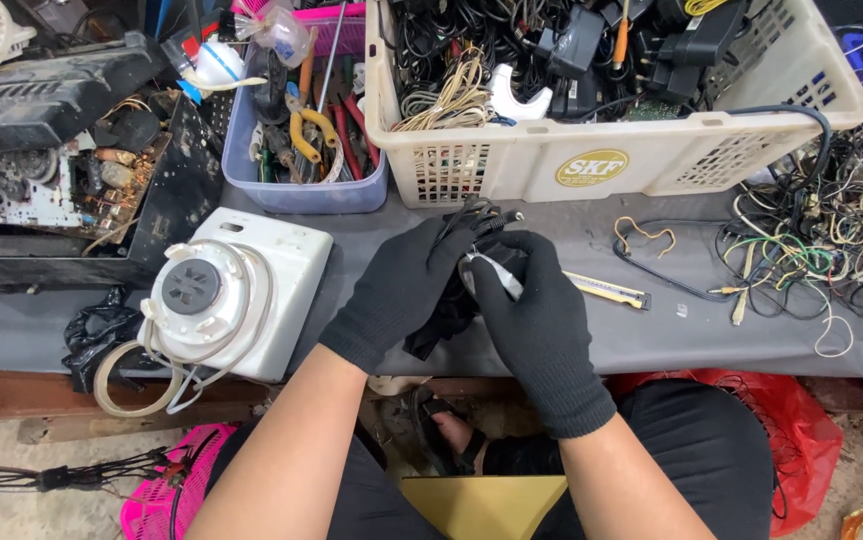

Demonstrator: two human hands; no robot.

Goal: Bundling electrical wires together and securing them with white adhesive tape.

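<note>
Gripping a black plug-in adapter (448,300) between them, both gloved hands meet over the grey tabletop (651,340). The left hand (396,290) wraps its fingers around the adapter's body from the left, while the right hand (536,320) closes from the right, thumb pressed on a pale metal tool (491,272) against it. The adapter's black cord (481,215) loops above the fingertips, just before a cream basket (631,160)

- Black power adapter (448,310) with bundled black cord (481,218), held above the grey table's near edge, largely hidden.
- Slim silver tool (496,273) lies diagonally against it.
</note>
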